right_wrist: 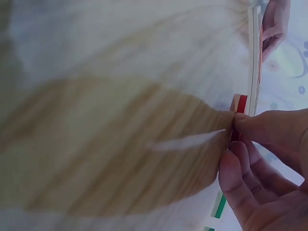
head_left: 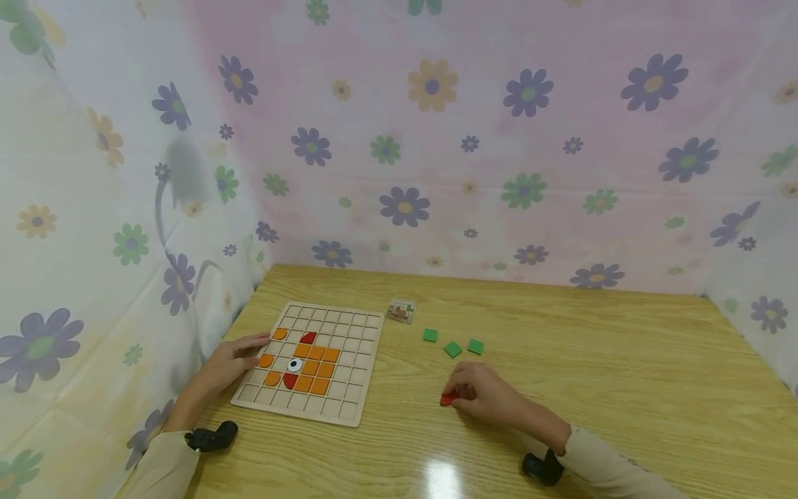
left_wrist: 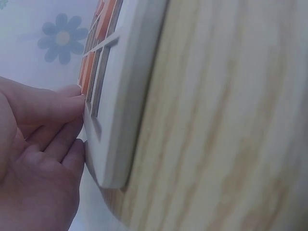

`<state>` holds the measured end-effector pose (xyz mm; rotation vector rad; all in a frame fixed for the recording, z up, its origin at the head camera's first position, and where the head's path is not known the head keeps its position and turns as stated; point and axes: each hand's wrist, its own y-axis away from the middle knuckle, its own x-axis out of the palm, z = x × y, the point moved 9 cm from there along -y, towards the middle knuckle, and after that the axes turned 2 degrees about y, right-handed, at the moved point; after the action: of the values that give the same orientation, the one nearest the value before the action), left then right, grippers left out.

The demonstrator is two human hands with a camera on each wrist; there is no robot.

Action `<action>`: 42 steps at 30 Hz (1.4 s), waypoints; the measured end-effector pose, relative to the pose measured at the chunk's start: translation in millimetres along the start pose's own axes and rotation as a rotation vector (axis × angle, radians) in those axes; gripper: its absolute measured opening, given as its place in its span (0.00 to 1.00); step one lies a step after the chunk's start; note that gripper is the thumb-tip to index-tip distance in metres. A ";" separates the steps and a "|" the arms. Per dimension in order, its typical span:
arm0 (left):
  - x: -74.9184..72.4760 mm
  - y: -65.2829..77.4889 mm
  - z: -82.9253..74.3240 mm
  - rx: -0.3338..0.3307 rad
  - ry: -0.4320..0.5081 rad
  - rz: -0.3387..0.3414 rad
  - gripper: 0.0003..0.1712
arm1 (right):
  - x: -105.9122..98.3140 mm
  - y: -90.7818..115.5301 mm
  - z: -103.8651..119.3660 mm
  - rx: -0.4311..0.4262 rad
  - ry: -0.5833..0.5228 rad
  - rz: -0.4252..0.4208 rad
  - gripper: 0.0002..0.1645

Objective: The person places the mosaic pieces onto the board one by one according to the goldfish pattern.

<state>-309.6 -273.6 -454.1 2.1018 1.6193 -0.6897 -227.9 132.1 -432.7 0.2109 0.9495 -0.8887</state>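
On the left of the table lies a wooden grid board (head_left: 346, 409) bearing orange squares (head_left: 309, 369), orange rounded pieces (head_left: 272, 378), two red quarter-round pieces (head_left: 290, 381) and a white eye piece (head_left: 294, 364). My left hand (head_left: 218, 371) rests at the board's left edge, its fingertips on the rim; in the left wrist view the fingers (left_wrist: 70, 108) touch that edge. To the right of the board, my right hand (head_left: 483, 395) pinches a red piece (head_left: 447, 400) between thumb and fingers, low over the table. The right wrist view shows the red piece (right_wrist: 242, 104) partly hidden by the fingertips.
Three green squares (head_left: 452, 348) lie beyond my right hand. A small picture card (head_left: 402, 310) sits beside the board's far right corner. Flowered cloth (head_left: 474, 173) hangs behind the table and along its sides.
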 end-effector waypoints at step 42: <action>-1.5 1.5 -2.5 0.022 -0.002 -0.016 0.24 | 43.6 -74.6 47.3 -0.119 -0.058 0.134 0.10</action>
<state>-308.1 -273.7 -451.2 2.1050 1.6362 -0.7176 -242.2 35.1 -423.0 0.1437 0.9201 -0.7095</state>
